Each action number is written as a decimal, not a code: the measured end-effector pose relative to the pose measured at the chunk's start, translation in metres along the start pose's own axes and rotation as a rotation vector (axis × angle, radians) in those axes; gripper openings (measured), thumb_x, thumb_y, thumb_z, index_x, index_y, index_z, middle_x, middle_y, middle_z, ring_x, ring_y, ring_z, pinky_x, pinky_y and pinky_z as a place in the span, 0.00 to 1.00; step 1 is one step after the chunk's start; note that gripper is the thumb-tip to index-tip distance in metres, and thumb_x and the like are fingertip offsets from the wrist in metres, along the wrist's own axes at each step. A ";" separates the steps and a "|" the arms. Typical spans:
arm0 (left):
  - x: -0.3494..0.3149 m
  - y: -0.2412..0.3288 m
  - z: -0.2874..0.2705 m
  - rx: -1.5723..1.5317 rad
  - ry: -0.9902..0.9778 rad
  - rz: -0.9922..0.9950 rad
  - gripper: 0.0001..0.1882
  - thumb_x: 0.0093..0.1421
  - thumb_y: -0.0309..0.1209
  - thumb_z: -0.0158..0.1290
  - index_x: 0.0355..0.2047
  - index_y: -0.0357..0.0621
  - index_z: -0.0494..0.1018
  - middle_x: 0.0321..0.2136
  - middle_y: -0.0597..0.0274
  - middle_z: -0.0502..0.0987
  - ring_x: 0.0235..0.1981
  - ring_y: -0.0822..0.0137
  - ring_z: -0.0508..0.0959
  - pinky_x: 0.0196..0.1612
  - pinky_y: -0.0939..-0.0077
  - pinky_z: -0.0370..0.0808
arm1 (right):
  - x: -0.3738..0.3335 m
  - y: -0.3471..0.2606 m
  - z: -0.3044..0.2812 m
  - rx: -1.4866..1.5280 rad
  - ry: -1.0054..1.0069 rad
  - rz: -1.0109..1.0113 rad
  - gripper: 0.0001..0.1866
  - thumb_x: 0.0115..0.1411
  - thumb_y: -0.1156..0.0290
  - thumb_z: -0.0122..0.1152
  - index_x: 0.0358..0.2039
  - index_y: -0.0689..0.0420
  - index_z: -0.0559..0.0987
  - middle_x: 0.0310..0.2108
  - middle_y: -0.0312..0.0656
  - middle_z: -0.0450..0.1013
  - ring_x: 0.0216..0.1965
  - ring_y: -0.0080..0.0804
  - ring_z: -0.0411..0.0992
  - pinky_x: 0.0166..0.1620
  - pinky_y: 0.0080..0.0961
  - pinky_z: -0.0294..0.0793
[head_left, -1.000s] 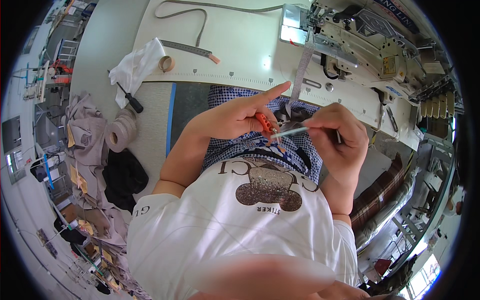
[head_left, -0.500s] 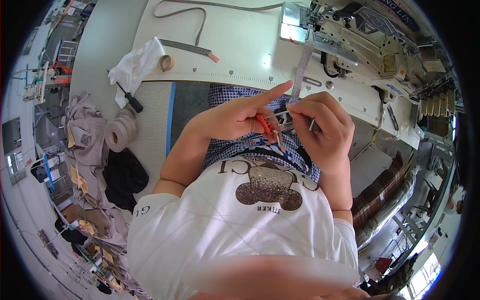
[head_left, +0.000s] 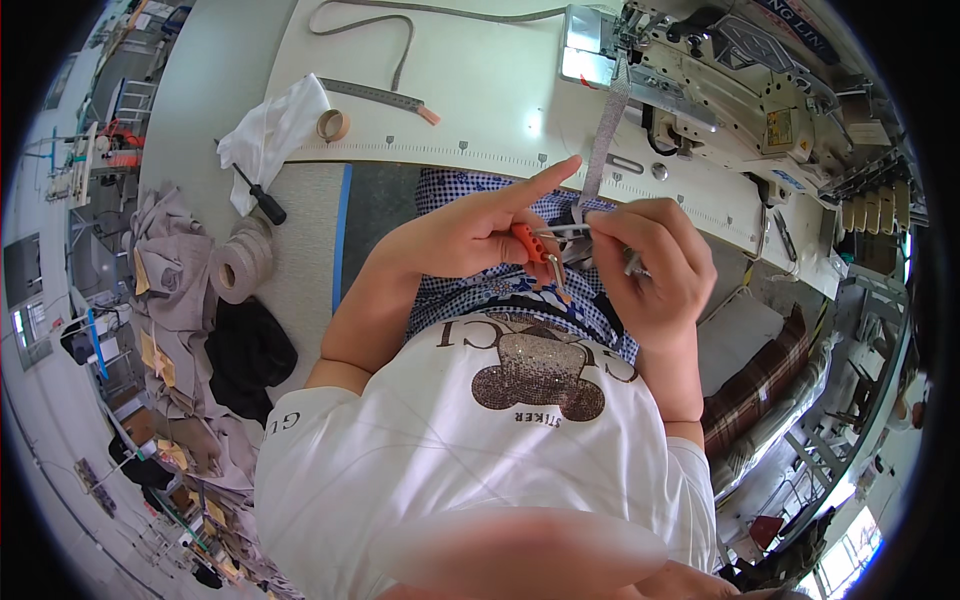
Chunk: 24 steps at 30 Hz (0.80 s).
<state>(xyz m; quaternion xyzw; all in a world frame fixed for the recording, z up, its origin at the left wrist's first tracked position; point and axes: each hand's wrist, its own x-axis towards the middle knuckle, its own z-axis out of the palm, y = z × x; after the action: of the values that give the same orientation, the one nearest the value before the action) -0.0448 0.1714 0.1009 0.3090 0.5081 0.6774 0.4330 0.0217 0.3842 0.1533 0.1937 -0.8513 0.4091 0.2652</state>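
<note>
My left hand (head_left: 465,228) is closed round a small orange piece with holes (head_left: 528,242), its index finger stretched out toward the table edge. A bent metal part (head_left: 556,268) sticks out below the orange piece; its exact kind is unclear. My right hand (head_left: 660,250) pinches a thin pale cord (head_left: 572,228) that reaches across to the orange piece. Part of the cord shows again below the right fingers. A grey woven strap (head_left: 606,135) runs down from the sewing machine (head_left: 740,75) and ends close to the right fingertips.
On the white table (head_left: 480,90) lie a grey ruler (head_left: 375,95), a tape roll (head_left: 333,125), white cloth (head_left: 270,130) and a long grey cord (head_left: 400,50). To the left are a screwdriver (head_left: 266,203), a thread cone (head_left: 240,262) and black cloth (head_left: 250,350). Tweezers (head_left: 785,235) rest at right.
My right hand has shifted slightly right, away from the left, and more of the pale cord shows between them. The left hand has barely moved and keeps its hold.
</note>
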 end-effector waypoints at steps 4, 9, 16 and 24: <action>-0.001 -0.001 -0.001 0.008 0.009 0.025 0.48 0.60 0.11 0.49 0.73 0.46 0.35 0.38 0.50 0.80 0.39 0.63 0.83 0.44 0.70 0.81 | -0.001 0.002 -0.005 0.016 0.072 -0.101 0.15 0.40 0.84 0.69 0.31 0.60 0.81 0.24 0.38 0.73 0.22 0.29 0.72 0.23 0.23 0.70; 0.000 -0.001 0.000 0.004 -0.002 0.057 0.48 0.60 0.09 0.49 0.73 0.45 0.35 0.37 0.51 0.80 0.39 0.62 0.83 0.44 0.69 0.81 | -0.005 0.009 0.004 -0.036 0.061 -0.183 0.16 0.38 0.84 0.69 0.31 0.60 0.81 0.25 0.37 0.72 0.23 0.29 0.72 0.22 0.23 0.70; 0.000 -0.002 -0.001 0.010 -0.002 0.078 0.48 0.61 0.11 0.49 0.73 0.44 0.35 0.39 0.50 0.81 0.38 0.62 0.83 0.43 0.70 0.81 | -0.006 0.011 0.008 -0.063 0.036 -0.223 0.16 0.39 0.81 0.69 0.32 0.59 0.81 0.27 0.37 0.72 0.23 0.29 0.72 0.22 0.24 0.70; 0.000 -0.003 -0.001 0.003 0.006 0.080 0.46 0.62 0.14 0.50 0.73 0.43 0.34 0.39 0.48 0.81 0.37 0.62 0.84 0.43 0.70 0.81 | -0.005 0.008 0.004 -0.008 -0.016 -0.170 0.13 0.44 0.84 0.70 0.33 0.59 0.82 0.27 0.40 0.75 0.24 0.31 0.74 0.25 0.24 0.71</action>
<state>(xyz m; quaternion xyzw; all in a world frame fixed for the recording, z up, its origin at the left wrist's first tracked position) -0.0452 0.1710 0.0976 0.3276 0.4975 0.6945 0.4035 0.0200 0.3866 0.1437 0.2678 -0.8354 0.3802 0.2929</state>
